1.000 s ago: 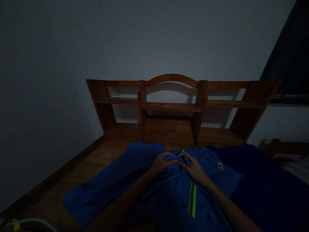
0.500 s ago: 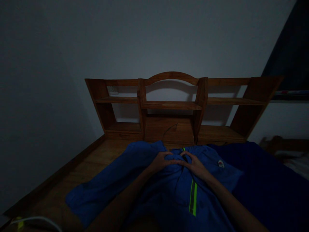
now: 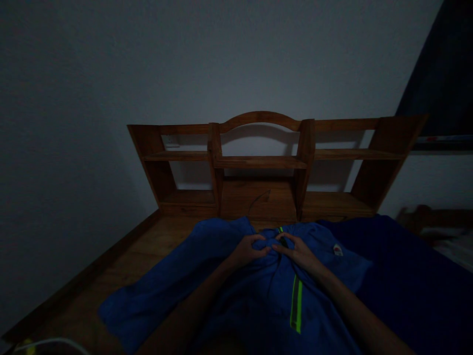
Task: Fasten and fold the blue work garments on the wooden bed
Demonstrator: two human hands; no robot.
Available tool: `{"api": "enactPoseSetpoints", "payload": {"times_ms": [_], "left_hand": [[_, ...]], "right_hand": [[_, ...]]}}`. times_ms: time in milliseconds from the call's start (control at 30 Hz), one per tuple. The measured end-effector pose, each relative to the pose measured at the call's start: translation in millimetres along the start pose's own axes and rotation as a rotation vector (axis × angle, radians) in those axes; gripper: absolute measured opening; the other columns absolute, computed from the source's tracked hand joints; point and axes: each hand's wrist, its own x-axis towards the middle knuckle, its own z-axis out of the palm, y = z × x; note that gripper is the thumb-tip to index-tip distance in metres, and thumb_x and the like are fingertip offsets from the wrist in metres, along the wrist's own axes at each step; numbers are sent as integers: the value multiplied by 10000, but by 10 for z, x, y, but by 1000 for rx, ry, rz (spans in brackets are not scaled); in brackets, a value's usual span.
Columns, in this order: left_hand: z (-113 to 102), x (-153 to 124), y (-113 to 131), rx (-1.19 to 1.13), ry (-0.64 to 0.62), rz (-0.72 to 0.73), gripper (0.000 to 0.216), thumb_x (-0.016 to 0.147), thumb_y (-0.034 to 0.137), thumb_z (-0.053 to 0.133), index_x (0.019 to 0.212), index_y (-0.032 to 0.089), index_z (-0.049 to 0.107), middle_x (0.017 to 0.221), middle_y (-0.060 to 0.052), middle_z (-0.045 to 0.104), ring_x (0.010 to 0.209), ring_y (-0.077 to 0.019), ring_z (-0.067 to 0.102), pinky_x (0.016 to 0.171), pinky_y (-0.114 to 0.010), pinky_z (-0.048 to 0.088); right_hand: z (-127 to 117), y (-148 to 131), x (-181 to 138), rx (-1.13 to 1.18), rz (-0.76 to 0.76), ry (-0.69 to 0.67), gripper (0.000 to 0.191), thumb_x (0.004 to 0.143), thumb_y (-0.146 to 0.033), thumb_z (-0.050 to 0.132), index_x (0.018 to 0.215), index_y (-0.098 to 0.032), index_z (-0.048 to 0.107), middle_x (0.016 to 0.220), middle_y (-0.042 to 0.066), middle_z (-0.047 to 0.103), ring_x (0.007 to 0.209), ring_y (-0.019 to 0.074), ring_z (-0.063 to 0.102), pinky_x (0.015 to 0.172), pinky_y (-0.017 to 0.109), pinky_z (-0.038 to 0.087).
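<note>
Pinching blue cloth (image 3: 262, 291), left hand (image 3: 244, 250) and right hand (image 3: 302, 254) hide folds.

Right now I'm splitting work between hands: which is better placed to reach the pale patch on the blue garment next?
Probably the right hand: it grips the blue garment on the side nearer the pale patch. The left hand also grips the garment, but farther from the patch.

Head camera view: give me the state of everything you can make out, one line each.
Blue garment, spread out, bunched between the hands
Reflective stripe, lying nearly straight
Left hand, fingers curled on the cloth
Right hand, fingers curled on the cloth
Dark blue cloth, spread out
Wooden shelf unit, upright, open-fronted
White cable, bent in an arc
</note>
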Motion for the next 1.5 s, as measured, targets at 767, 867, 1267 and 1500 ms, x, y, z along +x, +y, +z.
{"api": "enactPoseSetpoints", "payload": {"times_ms": [767,867,1267,1500], "left_hand": [[123,-50,-21,149,209,98,220,738,299,600,927,187,614,915,-6,662,847,-162,609,803,-248,450],[108,-61,11,130,182,111,267,728,348,633,942,192,599,909,0,649,854,-162,597,801,-249,442],[94,-64,66,81,162,126,280,738,404,640,912,193,586,901,-6,623,881,-169,569,796,-251,423],[92,-60,38,59,170,88,266,723,380,655,903,193,603,905,-4,639,883,-173,578,808,-255,422]], "right_hand": [[-36,-80,-6,6,28,-25,353,671,-471,667,859,-173,652,830,14,634,789,180,575,720,275,449],[-44,-51,-9,28,63,16,354,659,-461,679,862,-174,641,840,13,627,795,179,573,708,266,445],[-43,-102,-38,38,61,3,347,684,-459,657,914,-200,639,819,-8,618,753,159,563,676,248,434],[-51,-97,-43,-4,33,4,301,700,-423,654,908,-207,630,836,-19,602,793,159,554,699,243,417]]}}
